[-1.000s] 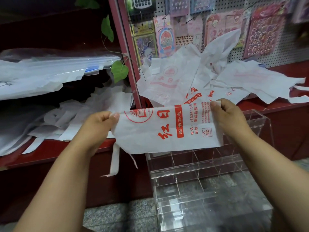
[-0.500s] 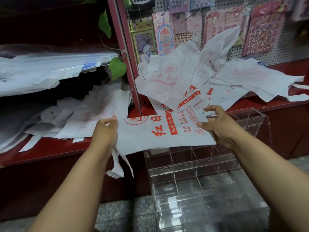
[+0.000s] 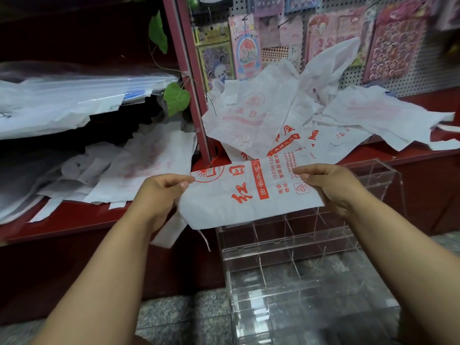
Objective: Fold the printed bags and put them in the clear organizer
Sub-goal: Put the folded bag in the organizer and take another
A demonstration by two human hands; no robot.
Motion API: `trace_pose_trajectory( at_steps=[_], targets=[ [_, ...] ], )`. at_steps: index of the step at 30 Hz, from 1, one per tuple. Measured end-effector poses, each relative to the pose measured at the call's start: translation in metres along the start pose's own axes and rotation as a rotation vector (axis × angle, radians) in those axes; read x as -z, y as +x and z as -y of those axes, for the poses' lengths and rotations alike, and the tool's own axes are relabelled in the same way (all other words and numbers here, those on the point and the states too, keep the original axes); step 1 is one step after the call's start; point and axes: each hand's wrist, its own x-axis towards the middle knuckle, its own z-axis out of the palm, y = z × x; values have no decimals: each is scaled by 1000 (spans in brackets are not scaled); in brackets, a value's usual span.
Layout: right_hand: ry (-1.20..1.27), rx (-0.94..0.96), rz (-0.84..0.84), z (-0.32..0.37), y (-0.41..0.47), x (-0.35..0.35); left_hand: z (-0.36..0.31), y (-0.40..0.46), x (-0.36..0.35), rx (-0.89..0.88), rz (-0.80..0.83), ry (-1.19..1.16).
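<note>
A white bag with red print [image 3: 249, 195] is stretched flat between my hands, just above the clear organizer [image 3: 298, 247]. My left hand [image 3: 159, 195] pinches its left edge between thumb and fingers. At the right edge my right hand [image 3: 331, 185] pinches the bag the same way. The bag's handles hang down below my left hand. The organizer stands on the floor with several see-through compartments, and I see nothing inside them. A heap of loose printed bags [image 3: 286, 115] lies on the red shelf behind.
The red shelf [image 3: 74, 217] runs across at hand height, with more white bags [image 3: 129, 170] at its left. A red post [image 3: 189, 78] divides the shelving. Sticker packs hang on a pegboard [image 3: 348, 46] behind the heap. Grey speckled floor [image 3: 181, 317] lies below.
My hands have come closer together, so the bag spans less width. My right hand has shifted its pinch on the right edge and the bag now tilts up to the right.
</note>
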Motion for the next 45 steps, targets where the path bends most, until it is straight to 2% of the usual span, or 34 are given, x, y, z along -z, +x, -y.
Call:
trace_pose_trajectory(
  at_steps=[2,4,6,9,15,19,25,28,31,34,36,38,40,45],
  targets=[
    [17,1,-5,1,0,1,-3,-2,2,37,119,-77],
    [46,14,1,2,0,2,-4,-4,4,13,188,-1],
    [46,44,27,2,0,3,-3,-5,5,-26,151,110],
    [22,67,59,2,0,5,-4,-6,6,-51,79,154],
    [-94,115,75,6,-5,5,-12,-9,14,-75,98,254],
    [-266,192,31,5,-5,4,-12,-9,18,-61,122,311],
    [-429,323,-17,1,-1,1,-6,-5,20,-98,28,285],
    [-493,376,-73,-1,3,0,-7,-5,21,-120,15,320],
    [-608,514,-173,-3,6,-1,-4,-4,23,-149,-18,424],
    [-448,534,-194,8,5,-3,-2,-3,22,-158,-28,513],
    [-317,521,-127,21,-4,-10,-1,-4,21,-130,23,532],
    [-305,558,-66,35,-13,-20,1,-5,18,-83,123,454],
    [-353,615,-19,51,-20,-32,2,-10,10,-43,264,267],
    [-598,687,137,88,-26,-70,-3,-26,-23,-53,513,10]
  ],
)
